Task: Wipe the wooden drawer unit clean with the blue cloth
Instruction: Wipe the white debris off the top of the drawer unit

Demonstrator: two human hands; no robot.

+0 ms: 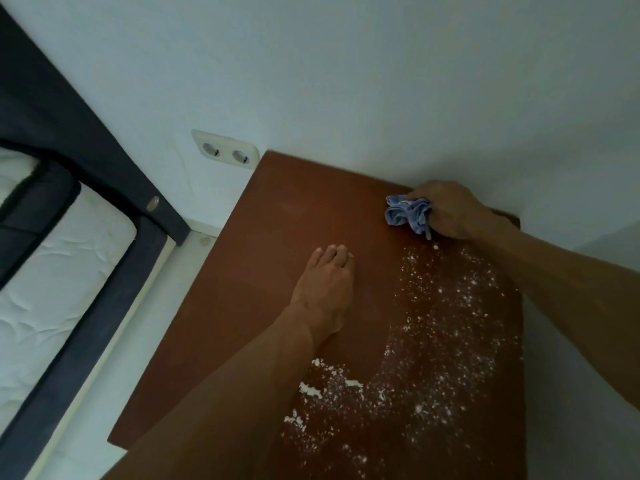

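Upper right, right hand [450,211]: is gripping bunched blue cloth [408,214] on wooden drawer unit [277,209].
Centre, left hand [323,292]: is resting flat, fingers straight.
Lower right, white powder [450,323]: is lying scattered.

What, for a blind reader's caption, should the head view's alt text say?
A right hand grips a bunched blue cloth at the far edge of a wooden top strewn with white powder. The left hand rests flat on the wood. A bed stands left.

Matt wooden drawer unit [277,237], cloth [408,214] crumpled
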